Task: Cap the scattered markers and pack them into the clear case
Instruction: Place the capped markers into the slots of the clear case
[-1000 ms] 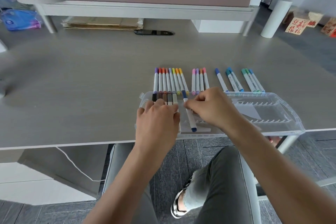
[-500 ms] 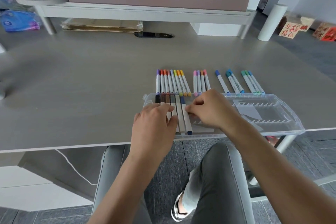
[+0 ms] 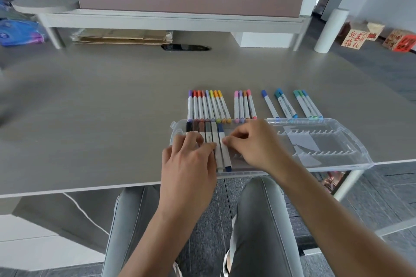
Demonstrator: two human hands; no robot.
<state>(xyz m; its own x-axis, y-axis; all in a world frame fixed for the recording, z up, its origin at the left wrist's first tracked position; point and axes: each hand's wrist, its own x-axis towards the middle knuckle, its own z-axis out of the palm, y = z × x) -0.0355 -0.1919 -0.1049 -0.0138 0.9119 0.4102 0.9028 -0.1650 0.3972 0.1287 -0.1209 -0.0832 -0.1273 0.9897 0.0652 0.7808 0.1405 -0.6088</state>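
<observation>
The clear case point(image 3: 337, 164) lies open at the near edge of the bench point(image 3: 112, 108), its left end filled with a short row of dark and grey markers, and the step in hand looks to be seating the dark-blue marker point(image 3: 224, 148) into the next slot. The right hand point(image 3: 254, 146) has its fingers curled, the fingertips point(image 3: 225, 141) pressing or pinching the barrel from the right; the left hand point(image 3: 191, 159) lies fairly flat over the packed row, fingers on the barrels. To do it well, press the barrel straight down along its whole length until both comb ridges take it, while the left hand stops neighbours springing out. Keep the cap end level with the others. Many capped markers point(image 3: 209, 105) wait beyond the case.
</observation>
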